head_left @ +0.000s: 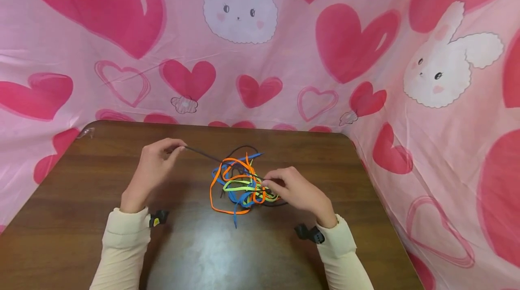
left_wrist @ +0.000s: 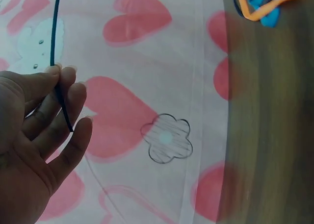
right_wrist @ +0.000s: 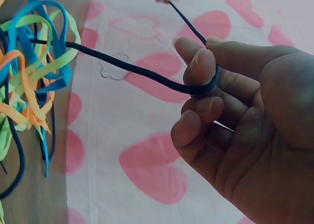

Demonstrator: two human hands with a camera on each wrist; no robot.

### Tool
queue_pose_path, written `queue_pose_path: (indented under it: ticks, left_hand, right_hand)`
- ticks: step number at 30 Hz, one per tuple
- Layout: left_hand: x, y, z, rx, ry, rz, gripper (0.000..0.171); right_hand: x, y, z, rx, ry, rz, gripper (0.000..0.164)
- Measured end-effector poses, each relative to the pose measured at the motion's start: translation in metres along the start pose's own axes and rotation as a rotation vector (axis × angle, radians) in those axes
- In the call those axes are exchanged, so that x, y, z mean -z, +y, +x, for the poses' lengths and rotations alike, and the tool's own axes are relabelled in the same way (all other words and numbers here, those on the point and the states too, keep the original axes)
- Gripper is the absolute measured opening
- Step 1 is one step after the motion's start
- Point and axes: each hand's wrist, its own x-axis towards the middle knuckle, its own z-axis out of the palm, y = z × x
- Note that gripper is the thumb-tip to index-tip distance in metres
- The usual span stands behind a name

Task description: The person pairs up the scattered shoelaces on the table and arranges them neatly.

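Between my two hands runs a black shoelace [head_left: 203, 154], drawn nearly straight in the head view. My left hand [head_left: 156, 163] pinches it close to one end, and the tip [left_wrist: 69, 126] pokes out below the thumb and forefinger in the left wrist view. Thumb and forefinger of my right hand [head_left: 298, 191] pinch the same lace farther along. From there it bends around the fingers and leads back into a tangle of orange [head_left: 215, 181], blue [head_left: 235, 220] and yellow-green laces [head_left: 237, 188]. In the right wrist view the tangle's blue lace [right_wrist: 61, 23] loops over the others.
The tangle lies on a brown wooden table [head_left: 195, 254]. Behind and to the right hangs a pink cloth [head_left: 284, 60] printed with hearts and rabbits, close along the table's far edge. A small clear scrap [head_left: 87, 132] is at the far left corner.
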Motion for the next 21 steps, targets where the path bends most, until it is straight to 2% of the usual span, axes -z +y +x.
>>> queue_pose_path:
  ticks: [6, 14, 21]
  left_hand:
    - [0.015, -0.010, -0.013, 0.055, 0.015, 0.042, 0.016]
    - [0.035, -0.021, -0.030, 0.112, 0.108, 0.105, 0.011]
    - [0.060, -0.032, -0.041, 0.168, 0.195, 0.162, 0.011]
  right_hand:
    - [0.008, 0.003, -0.008, 0.016, 0.011, 0.030, 0.012]
    - [0.017, -0.003, -0.011, 0.058, 0.062, 0.017, 0.006]
    - [0.023, -0.006, -0.012, 0.082, 0.114, 0.003, 0.005]
